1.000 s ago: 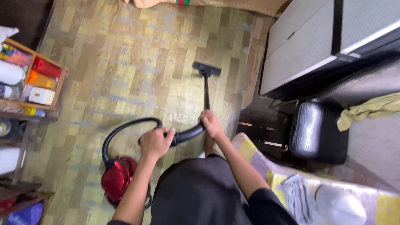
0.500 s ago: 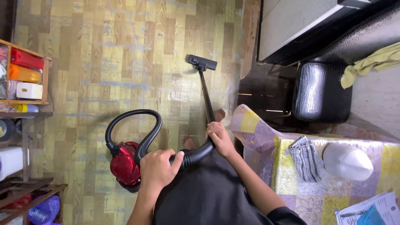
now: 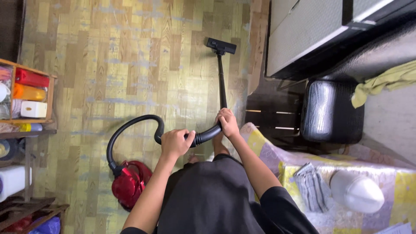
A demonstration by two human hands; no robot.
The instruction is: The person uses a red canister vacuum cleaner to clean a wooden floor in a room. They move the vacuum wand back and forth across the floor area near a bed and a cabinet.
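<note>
Vacuum hose (image 3: 130, 125): gripped by closed left hand (image 3: 175, 143). Wand (image 3: 222, 86): top clasped by closed right hand (image 3: 228, 122); floor head (image 3: 221, 45) laid on wood floor (image 3: 130, 65). Red canister (image 3: 128, 184) beside.

A lived-in home room, worn wood-pattern floor (image 3: 130, 65), red vacuum (image 3: 128, 184) on it, open shelf (image 3: 32, 97) of household bottles, patchwork floral cloth (image 3: 286, 173) over furniture, black padded stool (image 3: 331, 110), grey cabinet (image 3: 303, 34)
</note>
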